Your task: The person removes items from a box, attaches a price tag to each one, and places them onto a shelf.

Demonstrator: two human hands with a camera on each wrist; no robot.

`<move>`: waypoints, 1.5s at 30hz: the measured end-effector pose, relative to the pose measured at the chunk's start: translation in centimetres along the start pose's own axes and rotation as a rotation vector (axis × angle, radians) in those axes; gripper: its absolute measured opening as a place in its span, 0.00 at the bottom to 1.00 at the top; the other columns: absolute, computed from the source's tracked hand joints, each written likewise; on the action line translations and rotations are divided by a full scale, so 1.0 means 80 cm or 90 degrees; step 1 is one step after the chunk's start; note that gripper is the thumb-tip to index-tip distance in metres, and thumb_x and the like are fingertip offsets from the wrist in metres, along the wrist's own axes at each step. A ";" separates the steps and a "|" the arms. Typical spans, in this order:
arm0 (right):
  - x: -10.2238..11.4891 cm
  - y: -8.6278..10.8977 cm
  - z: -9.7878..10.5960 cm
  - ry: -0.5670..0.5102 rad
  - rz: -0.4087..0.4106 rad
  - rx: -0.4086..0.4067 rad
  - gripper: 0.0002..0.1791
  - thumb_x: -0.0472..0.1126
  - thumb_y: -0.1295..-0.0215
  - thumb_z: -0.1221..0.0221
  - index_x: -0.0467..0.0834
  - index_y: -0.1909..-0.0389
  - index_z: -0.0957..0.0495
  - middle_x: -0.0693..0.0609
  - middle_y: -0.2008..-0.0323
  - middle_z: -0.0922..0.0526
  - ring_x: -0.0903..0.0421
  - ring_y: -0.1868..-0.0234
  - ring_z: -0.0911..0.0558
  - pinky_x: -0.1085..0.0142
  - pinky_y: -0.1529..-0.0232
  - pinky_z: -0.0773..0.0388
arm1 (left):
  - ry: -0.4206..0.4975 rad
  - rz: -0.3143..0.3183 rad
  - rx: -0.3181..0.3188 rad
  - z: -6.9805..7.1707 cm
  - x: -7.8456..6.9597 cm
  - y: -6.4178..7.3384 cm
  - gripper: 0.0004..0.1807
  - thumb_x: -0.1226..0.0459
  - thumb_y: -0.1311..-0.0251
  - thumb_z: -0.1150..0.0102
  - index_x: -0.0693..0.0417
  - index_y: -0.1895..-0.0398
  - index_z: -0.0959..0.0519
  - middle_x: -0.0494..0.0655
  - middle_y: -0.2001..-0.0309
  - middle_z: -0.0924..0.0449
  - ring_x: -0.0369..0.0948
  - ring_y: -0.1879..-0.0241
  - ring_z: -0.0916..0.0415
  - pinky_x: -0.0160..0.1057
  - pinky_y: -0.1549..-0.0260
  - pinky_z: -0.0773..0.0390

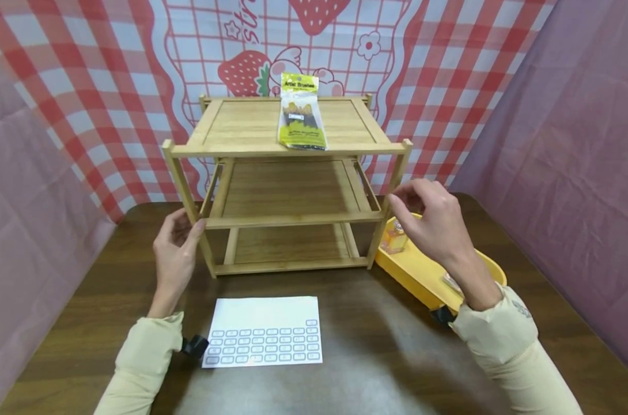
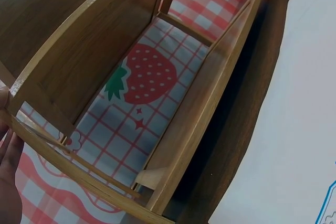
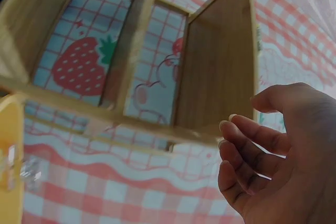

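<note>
A three-tier wooden shelf rack (image 1: 293, 219) stands upright in the middle of the head view. My left hand (image 1: 175, 253) grips its left front post by the middle tier, thumb in front and fingers behind. At the left edge of the left wrist view, only part of that hand (image 2: 9, 177) shows. Beside the right front post is my right hand (image 1: 433, 222), fingers loosely bent and nothing between them. In the right wrist view, the thumb and fingertips (image 3: 231, 129) are close to the post. A packet of artist brushes (image 1: 302, 118) lies on the top tier.
Right of the rack, a yellow tray (image 1: 412, 279) holds a small glass bottle (image 1: 395, 237) and another small item (image 1: 451, 282). A white sheet with printed boxes (image 1: 264, 314) lies on the dark wooden table (image 1: 355, 346) in front. Checked strawberry cloth (image 1: 449, 104) hangs behind.
</note>
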State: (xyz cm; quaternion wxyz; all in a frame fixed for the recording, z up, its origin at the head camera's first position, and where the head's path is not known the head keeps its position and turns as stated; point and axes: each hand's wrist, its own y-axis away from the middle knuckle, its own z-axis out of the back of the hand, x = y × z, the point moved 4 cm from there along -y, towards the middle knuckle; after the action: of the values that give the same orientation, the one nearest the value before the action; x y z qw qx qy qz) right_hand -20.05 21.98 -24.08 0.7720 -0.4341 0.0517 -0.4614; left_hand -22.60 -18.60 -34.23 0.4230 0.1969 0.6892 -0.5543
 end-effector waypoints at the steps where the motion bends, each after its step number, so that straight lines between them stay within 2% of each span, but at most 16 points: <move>1: -0.005 0.005 0.001 0.002 -0.010 0.001 0.05 0.33 0.31 0.35 0.34 0.61 0.18 0.44 0.69 0.19 0.50 0.65 0.24 0.61 0.64 0.29 | 0.000 0.001 0.000 0.000 0.004 -0.001 0.16 0.80 0.34 0.40 0.80 0.44 0.26 0.38 0.60 0.22 0.34 0.60 0.24 0.28 0.53 0.22; 5: -0.023 0.024 0.007 0.012 -0.041 -0.003 0.04 0.32 0.32 0.35 0.34 0.61 0.18 0.44 0.68 0.18 0.49 0.65 0.24 0.62 0.64 0.29 | 0.001 0.005 0.001 0.002 0.026 -0.004 0.17 0.80 0.34 0.40 0.78 0.43 0.25 0.37 0.59 0.22 0.34 0.59 0.24 0.29 0.53 0.22; 7: -0.032 0.032 0.009 0.017 -0.049 -0.005 0.04 0.32 0.32 0.36 0.34 0.62 0.18 0.44 0.69 0.18 0.50 0.66 0.25 0.63 0.65 0.30 | 0.001 0.002 0.001 0.003 0.030 -0.005 0.17 0.79 0.34 0.39 0.77 0.42 0.25 0.37 0.59 0.22 0.34 0.59 0.23 0.28 0.52 0.22; 14: -0.060 0.058 0.014 0.029 -0.094 0.015 0.05 0.34 0.31 0.36 0.34 0.60 0.18 0.45 0.69 0.20 0.50 0.66 0.26 0.69 0.66 0.33 | 0.003 -0.011 0.006 0.001 0.021 -0.003 0.17 0.82 0.34 0.42 0.80 0.43 0.26 0.42 0.58 0.22 0.33 0.59 0.23 0.29 0.52 0.22; 21: -0.086 0.079 0.014 0.034 -0.134 0.055 0.06 0.35 0.30 0.36 0.36 0.58 0.18 0.46 0.69 0.21 0.51 0.66 0.27 0.76 0.69 0.33 | -0.014 -0.008 0.007 0.004 0.026 -0.002 0.18 0.77 0.32 0.40 0.74 0.41 0.24 0.40 0.56 0.21 0.34 0.56 0.22 0.30 0.49 0.22; 28: -0.108 0.095 0.011 0.035 -0.166 0.092 0.08 0.37 0.28 0.38 0.36 0.56 0.18 0.47 0.68 0.20 0.51 0.70 0.24 0.75 0.71 0.31 | -0.037 -0.002 0.015 0.007 0.024 0.001 0.19 0.77 0.31 0.41 0.74 0.38 0.25 0.56 0.52 0.19 0.34 0.53 0.23 0.31 0.45 0.23; 31: -0.113 0.099 0.010 0.034 -0.176 0.103 0.08 0.37 0.28 0.38 0.36 0.55 0.19 0.46 0.68 0.20 0.50 0.69 0.24 0.74 0.71 0.30 | -0.050 0.006 0.014 0.008 0.024 0.002 0.19 0.76 0.30 0.41 0.73 0.38 0.25 0.53 0.51 0.20 0.36 0.53 0.22 0.33 0.44 0.23; 38: -0.120 0.104 0.007 0.028 -0.185 0.116 0.09 0.38 0.28 0.38 0.36 0.55 0.19 0.46 0.68 0.20 0.50 0.69 0.25 0.73 0.72 0.29 | -0.074 0.010 0.010 0.011 0.022 0.003 0.19 0.77 0.30 0.42 0.74 0.38 0.26 0.38 0.52 0.23 0.35 0.51 0.23 0.35 0.43 0.22; 45: -0.125 0.107 0.007 0.026 -0.186 0.117 0.08 0.38 0.27 0.38 0.36 0.55 0.19 0.47 0.68 0.20 0.51 0.70 0.24 0.72 0.71 0.29 | -0.055 0.016 0.000 0.017 0.020 0.008 0.15 0.77 0.32 0.39 0.74 0.43 0.23 0.36 0.57 0.21 0.35 0.54 0.22 0.29 0.48 0.22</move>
State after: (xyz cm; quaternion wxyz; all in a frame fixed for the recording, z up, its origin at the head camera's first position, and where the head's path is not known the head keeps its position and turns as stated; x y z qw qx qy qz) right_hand -19.74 31.57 -33.05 0.7321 -0.3548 -0.0385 -0.5802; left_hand -22.54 -19.99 -35.96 0.4592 0.1815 0.6677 -0.5571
